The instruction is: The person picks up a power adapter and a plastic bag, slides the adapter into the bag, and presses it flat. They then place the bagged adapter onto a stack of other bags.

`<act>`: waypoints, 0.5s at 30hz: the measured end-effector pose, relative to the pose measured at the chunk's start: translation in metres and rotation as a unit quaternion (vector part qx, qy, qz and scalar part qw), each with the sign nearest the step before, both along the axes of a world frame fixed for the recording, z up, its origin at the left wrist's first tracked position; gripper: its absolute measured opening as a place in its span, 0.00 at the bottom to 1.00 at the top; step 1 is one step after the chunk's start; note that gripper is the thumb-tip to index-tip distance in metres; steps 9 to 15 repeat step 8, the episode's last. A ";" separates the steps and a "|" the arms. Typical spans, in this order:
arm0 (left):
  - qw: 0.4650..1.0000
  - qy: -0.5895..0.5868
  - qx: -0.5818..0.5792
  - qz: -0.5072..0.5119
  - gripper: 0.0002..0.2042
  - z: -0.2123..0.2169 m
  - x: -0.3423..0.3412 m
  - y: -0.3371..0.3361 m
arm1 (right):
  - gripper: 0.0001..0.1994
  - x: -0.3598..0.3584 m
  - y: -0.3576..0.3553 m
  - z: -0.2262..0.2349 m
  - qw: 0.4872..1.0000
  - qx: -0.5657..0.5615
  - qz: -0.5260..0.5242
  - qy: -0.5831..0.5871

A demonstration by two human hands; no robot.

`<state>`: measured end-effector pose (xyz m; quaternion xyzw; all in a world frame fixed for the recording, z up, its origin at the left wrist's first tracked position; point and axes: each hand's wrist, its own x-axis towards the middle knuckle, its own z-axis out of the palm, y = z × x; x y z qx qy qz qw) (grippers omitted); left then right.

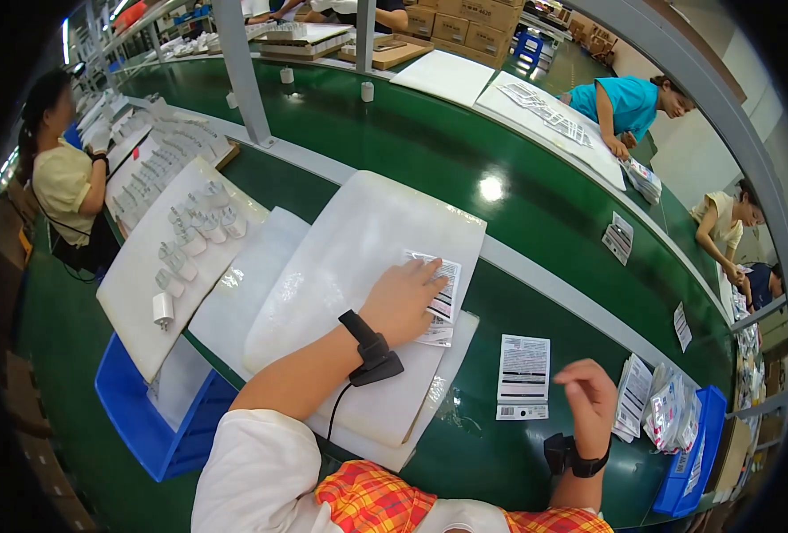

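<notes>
My left hand (pixel 401 300) lies flat with its fingers spread on a white printed card or packet (pixel 444 286) on a white foam sheet (pixel 358 233). Part of another printed piece (pixel 435 333) shows just below it. Above the green bench, my right hand (pixel 589 391) is raised with loosely bent fingers, nothing visible in them. Left of that hand, a single printed card (pixel 523 377) rests on the bench without being touched. Both wrists wear black bands, and a cable runs from the left one.
White plug adapters (pixel 190 235) stand on a board at left, over a blue bin (pixel 158 417). Printed cards (pixel 632 397), clear-bagged packets (pixel 673 413) and a blue tray (pixel 691 462) are at right. A metal post (pixel 243 80) rises behind. Green belt (pixel 429 133) carries scattered items; co-workers sit around it.
</notes>
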<state>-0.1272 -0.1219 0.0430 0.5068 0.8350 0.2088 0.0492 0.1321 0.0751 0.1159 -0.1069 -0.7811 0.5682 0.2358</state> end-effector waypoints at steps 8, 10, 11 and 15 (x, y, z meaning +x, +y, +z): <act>0.999 0.018 0.038 -0.027 0.28 -0.025 -0.007 -0.001 | 0.20 -0.103 -0.060 -0.023 0.892 0.361 0.253 -0.100; 0.999 0.018 0.038 -0.027 0.28 -0.025 -0.007 -0.001 | 0.20 -0.103 -0.060 -0.023 0.892 0.361 0.253 -0.100; 0.999 0.018 0.038 -0.027 0.28 -0.025 -0.007 -0.001 | 0.20 -0.103 -0.060 -0.023 0.892 0.361 0.253 -0.100; 0.999 0.018 0.038 -0.027 0.28 -0.025 -0.007 -0.001 | 0.20 -0.103 -0.060 -0.023 0.892 0.361 0.253 -0.100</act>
